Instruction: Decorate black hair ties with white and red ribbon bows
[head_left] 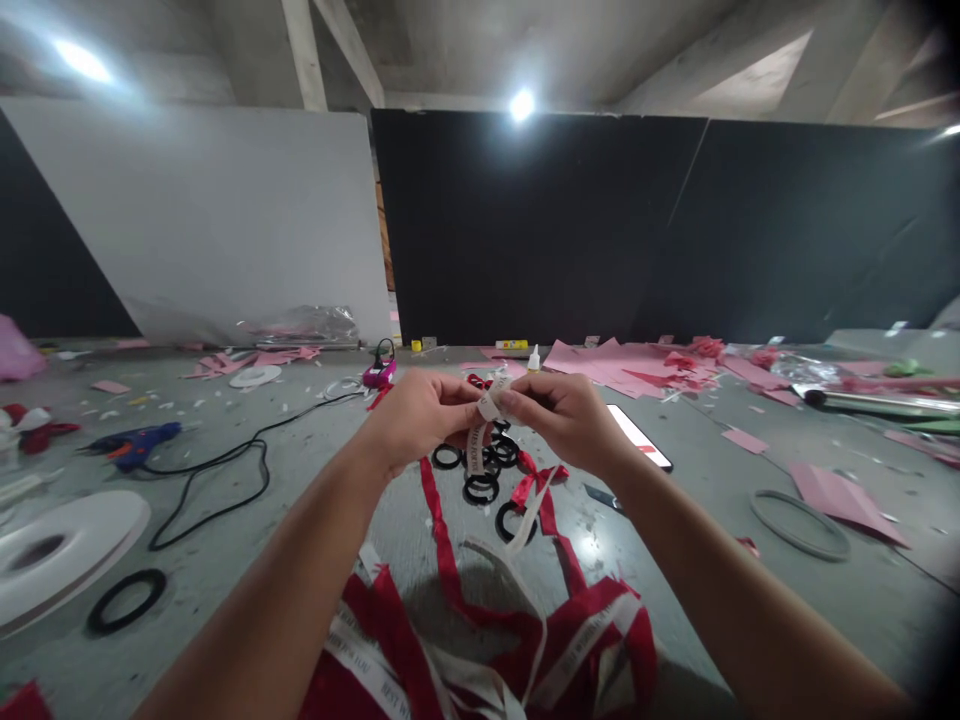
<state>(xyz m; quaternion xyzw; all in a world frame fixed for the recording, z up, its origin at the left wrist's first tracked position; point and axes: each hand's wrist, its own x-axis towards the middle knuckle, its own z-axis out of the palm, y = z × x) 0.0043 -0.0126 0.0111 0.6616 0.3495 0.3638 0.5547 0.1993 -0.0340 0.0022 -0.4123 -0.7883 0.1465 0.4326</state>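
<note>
My left hand (431,415) and my right hand (562,412) meet over the middle of the table, both pinching a white printed ribbon (491,402). One length of that ribbon hangs down between them in front of several black rings (480,489). Just right of the rings lies a red ribbon bow (534,480), with another black ring (516,522) under it. Long red ribbon (439,520) runs toward me into a heap of red and white printed ribbons (577,650). My fingers partly hide the ribbon where they grip it.
On the left are a blue glue gun (142,443) with a black cord, a white ribbon spool (112,530) and a black ring (126,600). A phone (637,435) lies beside my right forearm. Pink paper (607,365) and a grey hoop (799,525) are on the right.
</note>
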